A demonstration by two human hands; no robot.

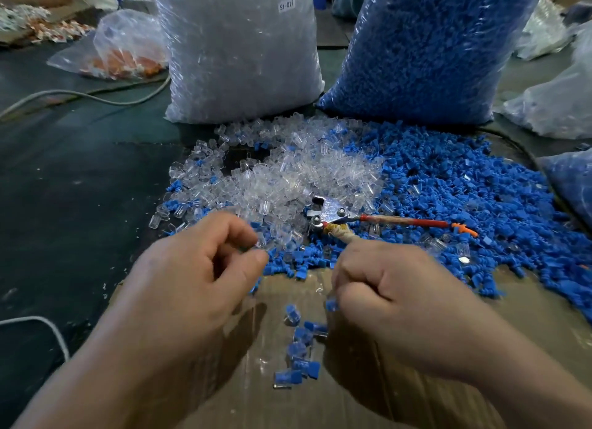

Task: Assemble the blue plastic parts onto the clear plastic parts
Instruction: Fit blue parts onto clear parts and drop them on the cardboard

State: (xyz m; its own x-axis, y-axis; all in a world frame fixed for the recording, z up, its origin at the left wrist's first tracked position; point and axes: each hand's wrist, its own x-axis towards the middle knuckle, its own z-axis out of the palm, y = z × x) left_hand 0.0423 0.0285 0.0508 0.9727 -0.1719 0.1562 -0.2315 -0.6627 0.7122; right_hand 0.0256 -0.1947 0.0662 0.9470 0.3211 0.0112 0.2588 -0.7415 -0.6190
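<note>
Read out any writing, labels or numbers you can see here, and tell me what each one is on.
"SJ-017": on a small white label near the top of the big bag of clear plastic parts.
Nothing else can be read. No writing shows on the bag of blue plastic parts or on the pliers, and the packets at the far left are too small and blurred to tell.
</note>
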